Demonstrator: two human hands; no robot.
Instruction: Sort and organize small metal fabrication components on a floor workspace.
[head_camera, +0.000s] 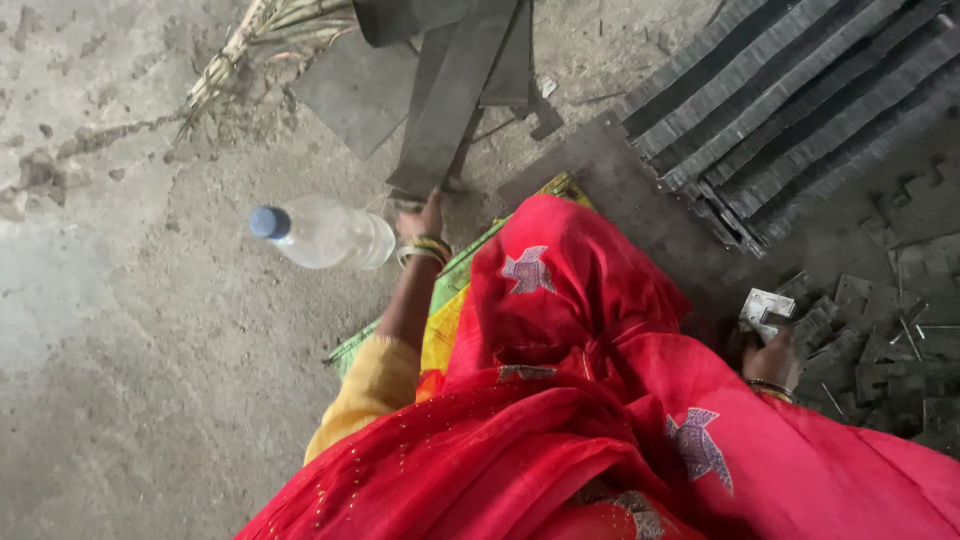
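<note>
Left hand grips the near end of a long flat metal strip, just beside the plastic water bottle. Right hand, well apart from the bottle, fingers closed on a small stamped metal piece above the scrap pile.

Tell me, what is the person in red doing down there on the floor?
The person sits on the concrete floor, draped in red cloth. The left hand grips the end of a long dark metal strip, next to a plastic water bottle lying on its side. The right hand holds a small shiny metal piece over a heap of small metal cut-outs. Stacked dark strips lie beyond.
</note>
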